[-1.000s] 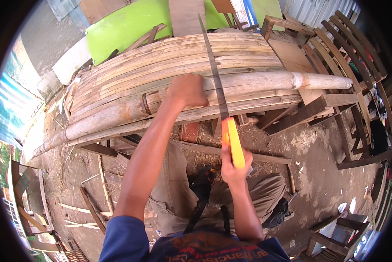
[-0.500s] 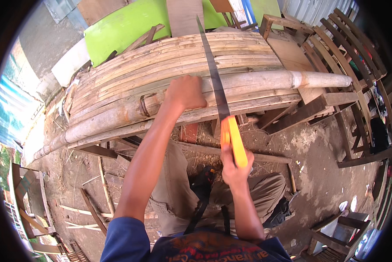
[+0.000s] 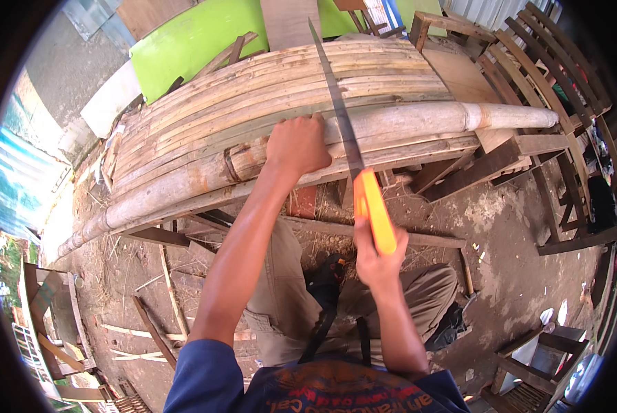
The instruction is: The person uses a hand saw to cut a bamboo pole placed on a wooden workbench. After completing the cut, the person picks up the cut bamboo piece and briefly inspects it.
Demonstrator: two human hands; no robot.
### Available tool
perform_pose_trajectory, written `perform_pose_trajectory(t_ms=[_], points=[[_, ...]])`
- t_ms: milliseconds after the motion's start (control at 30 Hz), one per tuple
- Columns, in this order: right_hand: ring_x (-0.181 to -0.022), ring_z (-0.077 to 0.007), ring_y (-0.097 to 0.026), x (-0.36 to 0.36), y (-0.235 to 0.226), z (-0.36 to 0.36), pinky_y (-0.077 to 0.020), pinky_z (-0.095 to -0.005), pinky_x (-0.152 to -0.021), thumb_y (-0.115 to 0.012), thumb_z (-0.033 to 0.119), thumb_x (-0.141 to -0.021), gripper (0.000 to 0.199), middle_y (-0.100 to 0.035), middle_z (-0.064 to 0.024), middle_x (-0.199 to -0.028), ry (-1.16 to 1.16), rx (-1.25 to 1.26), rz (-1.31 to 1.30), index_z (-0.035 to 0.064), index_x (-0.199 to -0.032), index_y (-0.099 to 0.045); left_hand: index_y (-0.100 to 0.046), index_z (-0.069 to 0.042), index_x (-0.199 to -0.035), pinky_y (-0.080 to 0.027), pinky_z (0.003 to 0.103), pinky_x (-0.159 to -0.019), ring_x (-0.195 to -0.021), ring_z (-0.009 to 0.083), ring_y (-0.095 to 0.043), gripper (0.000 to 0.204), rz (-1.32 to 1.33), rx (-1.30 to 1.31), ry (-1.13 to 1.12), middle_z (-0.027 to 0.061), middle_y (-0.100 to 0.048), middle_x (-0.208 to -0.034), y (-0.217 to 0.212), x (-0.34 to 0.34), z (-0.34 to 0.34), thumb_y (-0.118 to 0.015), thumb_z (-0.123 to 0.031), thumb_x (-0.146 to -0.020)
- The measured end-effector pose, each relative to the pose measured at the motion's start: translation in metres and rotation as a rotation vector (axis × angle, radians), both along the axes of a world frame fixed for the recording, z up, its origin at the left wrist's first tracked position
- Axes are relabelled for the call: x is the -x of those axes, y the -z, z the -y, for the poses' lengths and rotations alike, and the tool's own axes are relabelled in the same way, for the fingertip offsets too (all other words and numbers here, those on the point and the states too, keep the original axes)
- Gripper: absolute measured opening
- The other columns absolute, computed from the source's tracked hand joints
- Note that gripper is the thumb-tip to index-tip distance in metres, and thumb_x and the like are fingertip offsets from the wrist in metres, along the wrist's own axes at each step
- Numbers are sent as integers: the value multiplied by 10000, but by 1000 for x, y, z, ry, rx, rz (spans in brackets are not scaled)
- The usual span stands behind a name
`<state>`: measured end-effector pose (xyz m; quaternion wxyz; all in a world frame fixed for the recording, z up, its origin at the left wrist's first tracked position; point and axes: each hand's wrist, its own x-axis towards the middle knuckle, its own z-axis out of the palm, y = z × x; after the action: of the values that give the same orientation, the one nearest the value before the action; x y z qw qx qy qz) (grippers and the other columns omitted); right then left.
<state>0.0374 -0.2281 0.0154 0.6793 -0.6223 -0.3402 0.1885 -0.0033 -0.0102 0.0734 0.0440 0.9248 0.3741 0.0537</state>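
A long, thick bamboo pole [image 3: 412,121] lies crosswise along the near edge of a bamboo-slat bench [image 3: 246,93]. My left hand [image 3: 299,146] is closed over the pole near its middle, knuckles up. In my right hand [image 3: 379,261] is a handsaw [image 3: 375,210] with a yellow-orange handle, gripped below the bench edge. Its dark, tapering blade crosses the pole just right of my left hand and points away over the slats. How deep the teeth sit in the bamboo I cannot tell.
Bright green panels [image 3: 191,45] stand behind the bench. Wooden frames [image 3: 522,155] crowd the right side, beside the pole's end. A small wooden stool [image 3: 528,372] is at lower right. Sticks [image 3: 154,334] and scraps litter the dirt floor at left.
The saw and my right hand have shifted slightly forward, away from me. My left hand stays closed on the pole. The whole view has shifted slightly.
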Motion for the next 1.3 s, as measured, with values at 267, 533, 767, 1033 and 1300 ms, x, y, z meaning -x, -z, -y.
perform_pose_trajectory(t_ms=[267, 533, 767, 1033, 1300], points=[[-478, -219, -577, 24, 44, 137, -465, -326, -479, -672, 52, -873, 55, -579, -69, -608, 64, 76, 649, 0, -856, -661, -672, 11, -987, -583, 447, -801, -880, 354, -728, 372, 69, -63, 1, 221, -728, -881, 8, -3, -1, -709, -171, -664], [-508, -51, -434, 1, -10, 15, -369, -292, -457, -678, 67, -915, 174, -489, 0, -557, -24, 31, 69, -5, -769, -617, -678, -7, -970, -576, 458, -831, -919, 362, -722, 353, -73, 96, 1, 245, -720, -939, -11, -3, -14, -718, -157, -653], [-500, -256, -625, 18, 4, 133, -487, -335, -478, -670, 11, -838, 72, -630, -95, -662, 3, 136, 498, 10, -908, -680, -648, -12, -963, -547, 423, -874, -907, 350, -713, 376, 90, -137, -35, 201, -720, -965, 20, -5, 12, -754, -165, -636], [-471, -176, -571, -11, -4, 24, -452, -324, -476, -681, 46, -870, 80, -574, -95, -577, -32, 54, 155, -1, -815, -647, -632, -5, -971, -527, 404, -888, -897, 333, -709, 364, 105, -233, 35, 176, -717, -951, 24, -8, -2, -717, -165, -656], [-425, -238, -488, 15, 17, 167, -402, -348, -436, -693, 78, -850, 77, -541, -73, -599, 27, 240, 381, 18, -864, -647, -653, 4, -969, -533, 420, -880, -896, 342, -712, 376, 168, -275, -4, 195, -720, -952, 40, -10, -7, -736, -125, -626]])
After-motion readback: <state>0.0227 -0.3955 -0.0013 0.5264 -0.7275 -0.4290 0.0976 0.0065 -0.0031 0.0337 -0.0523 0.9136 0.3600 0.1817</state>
